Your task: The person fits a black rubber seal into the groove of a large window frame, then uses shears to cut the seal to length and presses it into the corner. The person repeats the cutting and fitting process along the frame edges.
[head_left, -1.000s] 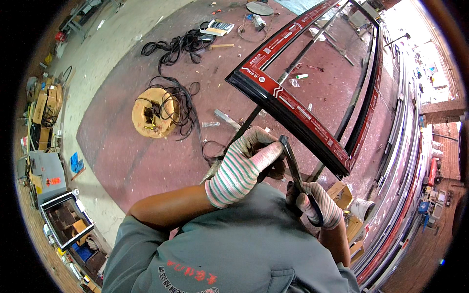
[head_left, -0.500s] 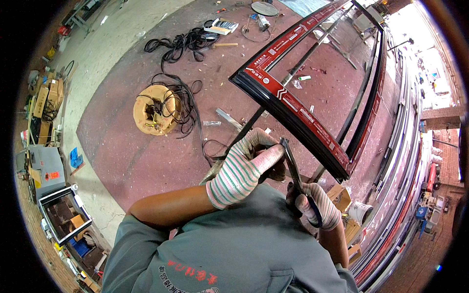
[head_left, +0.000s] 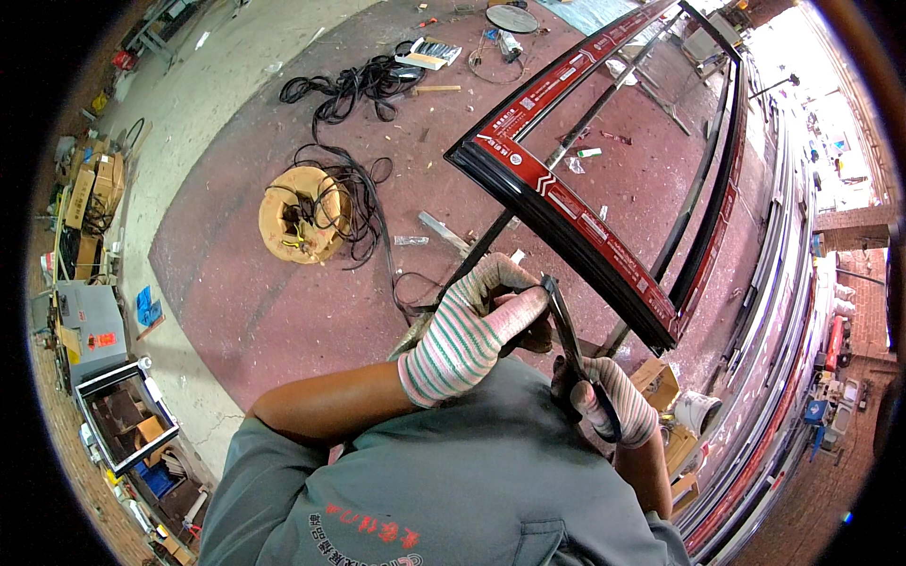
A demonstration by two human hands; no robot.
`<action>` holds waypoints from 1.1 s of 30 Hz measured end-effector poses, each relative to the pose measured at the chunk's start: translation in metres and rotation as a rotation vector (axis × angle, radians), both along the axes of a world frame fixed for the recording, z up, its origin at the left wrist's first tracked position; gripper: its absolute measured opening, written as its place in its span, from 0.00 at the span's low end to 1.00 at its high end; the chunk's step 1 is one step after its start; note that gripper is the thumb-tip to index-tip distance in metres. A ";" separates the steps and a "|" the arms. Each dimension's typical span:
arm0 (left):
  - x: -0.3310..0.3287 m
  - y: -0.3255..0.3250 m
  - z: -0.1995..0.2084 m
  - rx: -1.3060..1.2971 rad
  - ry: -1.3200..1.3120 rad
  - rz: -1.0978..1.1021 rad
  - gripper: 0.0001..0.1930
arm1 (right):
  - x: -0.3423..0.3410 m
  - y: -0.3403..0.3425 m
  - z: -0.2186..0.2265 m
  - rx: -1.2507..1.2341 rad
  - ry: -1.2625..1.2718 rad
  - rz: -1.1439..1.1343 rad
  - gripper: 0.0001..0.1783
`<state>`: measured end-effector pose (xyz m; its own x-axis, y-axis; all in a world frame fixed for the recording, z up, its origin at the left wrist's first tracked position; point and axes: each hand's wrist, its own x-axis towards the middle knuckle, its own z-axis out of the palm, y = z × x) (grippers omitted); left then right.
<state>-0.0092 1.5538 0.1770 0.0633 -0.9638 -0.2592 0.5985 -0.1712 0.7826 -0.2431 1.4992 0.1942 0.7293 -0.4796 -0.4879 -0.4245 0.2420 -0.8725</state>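
My left hand [head_left: 467, 330], in a white knit glove with green and pink stripes, is closed in front of my chest. Between its thumb and finger it pinches the end of a thin black strip [head_left: 549, 283], most of which the glove hides. In my right hand [head_left: 621, 401], gloved too, is a pair of scissors [head_left: 569, 335] with dark handles. Their blades point up and away, with the tips right at the left thumb and the strip. Beyond both hands stands a large black frame [head_left: 576, 241] covered with red printed film, apart from them.
A cardboard reel [head_left: 276, 226] and tangled black cord [head_left: 363, 83] lie on the reddish floor mat [head_left: 274, 321]. Long metal profiles [head_left: 755, 377] run along the right. Nearby stand a white bucket [head_left: 696, 411] and cardboard boxes [head_left: 656, 379]. Far left is a grey box [head_left: 90, 316].
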 end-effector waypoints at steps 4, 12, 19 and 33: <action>0.002 0.001 0.001 0.016 0.018 -0.011 0.04 | 0.001 -0.002 0.003 -0.027 0.046 0.065 0.45; 0.003 0.003 0.000 0.028 0.096 -0.025 0.01 | -0.004 0.002 -0.005 0.011 0.059 0.043 0.42; 0.002 0.003 -0.004 0.021 -0.024 -0.041 0.03 | 0.003 0.009 -0.003 -0.043 0.027 -0.009 0.41; -0.003 0.004 -0.005 0.007 -0.022 -0.021 0.02 | 0.000 0.017 -0.004 0.076 0.055 -0.076 0.44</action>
<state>-0.0124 1.5578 0.1720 0.0491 -0.9630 -0.2650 0.5776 -0.1891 0.7941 -0.2433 1.5162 0.1905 0.6633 -0.4927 -0.5634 -0.4497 0.3394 -0.8262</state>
